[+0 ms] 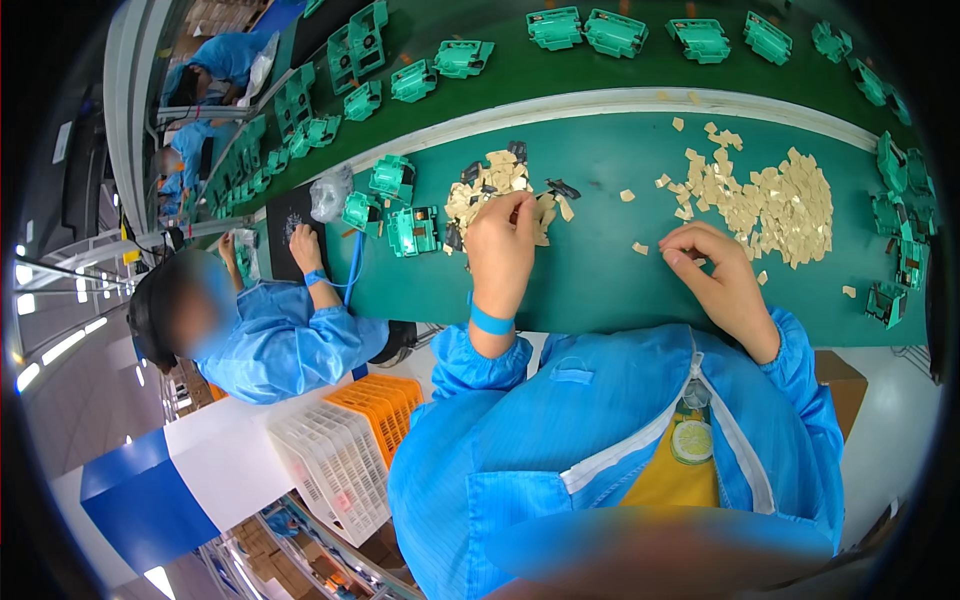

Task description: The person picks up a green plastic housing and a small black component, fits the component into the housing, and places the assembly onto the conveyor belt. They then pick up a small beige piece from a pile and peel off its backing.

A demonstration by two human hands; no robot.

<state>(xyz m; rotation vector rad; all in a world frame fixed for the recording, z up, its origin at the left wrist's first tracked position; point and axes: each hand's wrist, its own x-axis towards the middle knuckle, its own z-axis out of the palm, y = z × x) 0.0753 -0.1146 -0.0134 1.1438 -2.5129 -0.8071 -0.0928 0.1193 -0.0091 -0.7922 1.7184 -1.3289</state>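
My left hand [503, 250], with a blue band at the wrist, hovers over the near side of a pile of small cream pieces [497, 172] mixed with black parts. Its thumb and fingertips are pinched together; whatever is between them is too small to make out. To the right, my right hand [722, 272] is curled, thumb and forefinger close together, beside a larger heap of cream pieces [790, 210]. I cannot make out anything in its fingertips. A single cream piece [640, 248] lies just left of those fingertips. A black part [564, 189] rests right of the left pile.
Green plastic housings [412, 231] stand left of the pile, and more [886, 303] at the table's right end. Beyond a pale rail [600, 101], housings [616, 34] sit on a green belt. At left, a co-worker in blue [290, 335] works near a clear bag [331, 193]. Crates [335, 455] stand below.
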